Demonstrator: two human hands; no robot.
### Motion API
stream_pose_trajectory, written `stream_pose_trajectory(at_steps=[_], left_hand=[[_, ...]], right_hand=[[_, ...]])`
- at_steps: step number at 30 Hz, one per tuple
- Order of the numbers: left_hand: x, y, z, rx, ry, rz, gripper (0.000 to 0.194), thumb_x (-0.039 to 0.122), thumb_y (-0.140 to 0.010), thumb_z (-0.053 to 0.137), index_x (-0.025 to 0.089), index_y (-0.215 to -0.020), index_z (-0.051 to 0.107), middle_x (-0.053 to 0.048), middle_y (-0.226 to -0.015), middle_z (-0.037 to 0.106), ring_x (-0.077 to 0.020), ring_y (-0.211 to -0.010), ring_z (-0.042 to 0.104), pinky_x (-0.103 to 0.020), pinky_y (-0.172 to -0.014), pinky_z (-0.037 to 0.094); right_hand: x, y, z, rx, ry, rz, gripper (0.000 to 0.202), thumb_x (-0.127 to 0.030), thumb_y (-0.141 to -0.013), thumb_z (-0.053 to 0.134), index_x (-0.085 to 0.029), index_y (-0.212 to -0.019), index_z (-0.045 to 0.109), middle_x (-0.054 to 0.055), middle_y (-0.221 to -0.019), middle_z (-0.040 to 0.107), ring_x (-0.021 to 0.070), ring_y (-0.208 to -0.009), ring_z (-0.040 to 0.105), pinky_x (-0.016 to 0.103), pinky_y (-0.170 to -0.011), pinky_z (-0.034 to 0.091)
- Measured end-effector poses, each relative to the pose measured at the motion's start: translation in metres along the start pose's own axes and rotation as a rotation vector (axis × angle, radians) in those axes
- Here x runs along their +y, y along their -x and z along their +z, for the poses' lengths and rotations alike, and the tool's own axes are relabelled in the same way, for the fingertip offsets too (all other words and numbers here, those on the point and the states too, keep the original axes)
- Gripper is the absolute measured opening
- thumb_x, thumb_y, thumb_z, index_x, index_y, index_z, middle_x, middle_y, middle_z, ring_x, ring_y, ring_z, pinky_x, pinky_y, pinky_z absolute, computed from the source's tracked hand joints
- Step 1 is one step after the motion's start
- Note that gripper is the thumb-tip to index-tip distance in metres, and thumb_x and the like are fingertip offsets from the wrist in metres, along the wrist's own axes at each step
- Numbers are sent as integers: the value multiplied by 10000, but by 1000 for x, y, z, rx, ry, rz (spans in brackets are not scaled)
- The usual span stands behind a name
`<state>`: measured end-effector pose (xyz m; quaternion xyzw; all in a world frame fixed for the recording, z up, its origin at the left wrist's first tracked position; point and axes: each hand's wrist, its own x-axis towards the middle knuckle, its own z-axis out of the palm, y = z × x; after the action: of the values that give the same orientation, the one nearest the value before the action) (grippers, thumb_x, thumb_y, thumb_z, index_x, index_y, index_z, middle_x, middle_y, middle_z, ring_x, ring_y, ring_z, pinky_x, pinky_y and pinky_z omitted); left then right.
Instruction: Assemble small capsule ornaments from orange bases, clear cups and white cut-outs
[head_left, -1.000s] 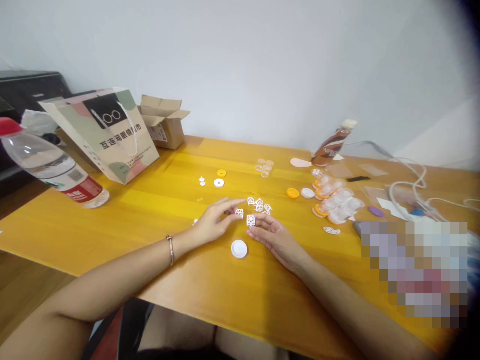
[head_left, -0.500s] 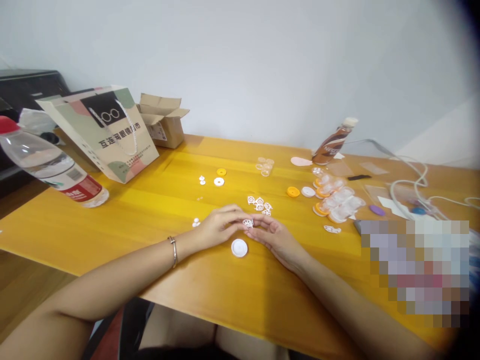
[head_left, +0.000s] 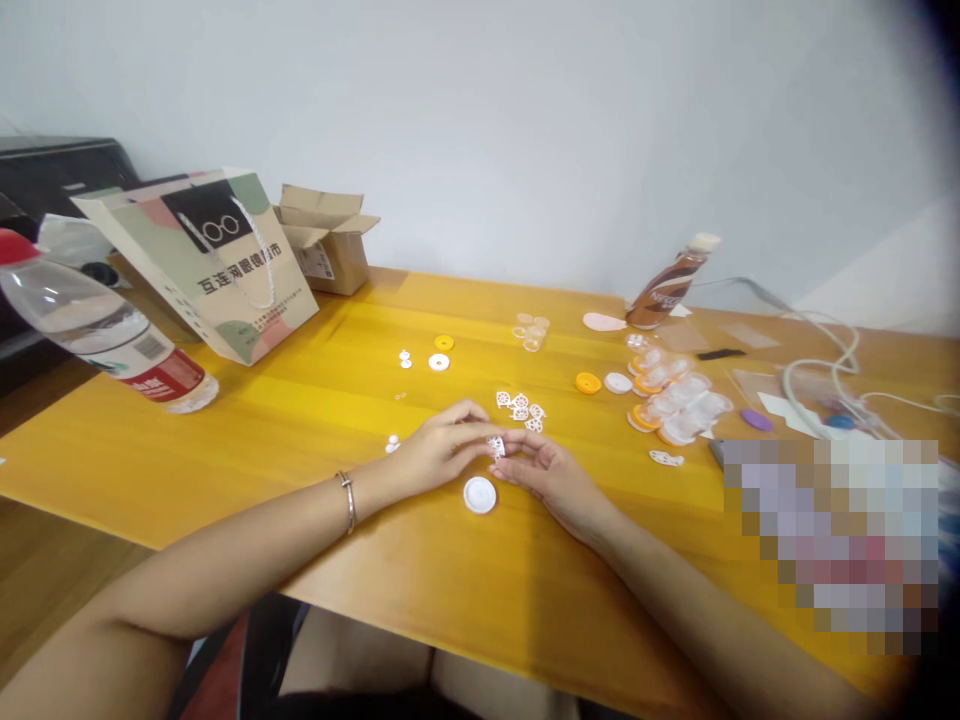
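Between my two hands is a small white openwork plastic piece (head_left: 496, 447). My left hand (head_left: 444, 447) grips it from the left with thumb and fingers. From the right, the fingertips of my right hand (head_left: 551, 474) pinch the same piece, and they partly cover it. Just below my fingers a round white disc (head_left: 480, 494) with a raised rim lies flat on the table. Beyond my hands sits a cluster of several similar white openwork pieces (head_left: 520, 407). Left of my left hand are a few small white round parts (head_left: 393, 443).
Farther back lie a yellow disc (head_left: 444, 342), a white ring (head_left: 439, 362) and clear rings (head_left: 531, 331). To the right are an orange disc (head_left: 588, 383), clear lens cases (head_left: 679, 400), a brown drink bottle (head_left: 671, 285) and cables. A water bottle (head_left: 105, 335) and paper bag (head_left: 217, 265) stand left.
The white openwork piece has turned between my fingertips, so less of its round pattern shows. Both hands stay in nearly the same place.
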<state>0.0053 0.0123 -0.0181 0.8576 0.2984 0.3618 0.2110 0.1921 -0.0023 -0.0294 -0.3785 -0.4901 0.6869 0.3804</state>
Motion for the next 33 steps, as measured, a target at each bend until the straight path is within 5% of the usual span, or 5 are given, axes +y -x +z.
stream_pose_trajectory(at_steps=[21, 33], left_hand=[[8, 2, 5, 34, 242, -181, 222, 182, -816, 545, 171, -1027, 614, -72, -991, 631, -135, -879, 599, -288, -794, 497], [7, 0, 9, 54, 527, -499, 215, 277, -772, 608, 110, -908, 604, -70, -840, 673, -120, -710, 635, -235, -667, 507]], right_hand=[[-2, 2, 4, 55, -60, 13, 221, -292, -644, 722, -212, -817, 611, -16, -827, 611, 100, -734, 600, 309, -804, 495], [-4, 2, 5, 45, -43, 8, 199, -283, -670, 707, -202, -840, 641, -4, -821, 630, 97, -730, 598, 285, -787, 500]])
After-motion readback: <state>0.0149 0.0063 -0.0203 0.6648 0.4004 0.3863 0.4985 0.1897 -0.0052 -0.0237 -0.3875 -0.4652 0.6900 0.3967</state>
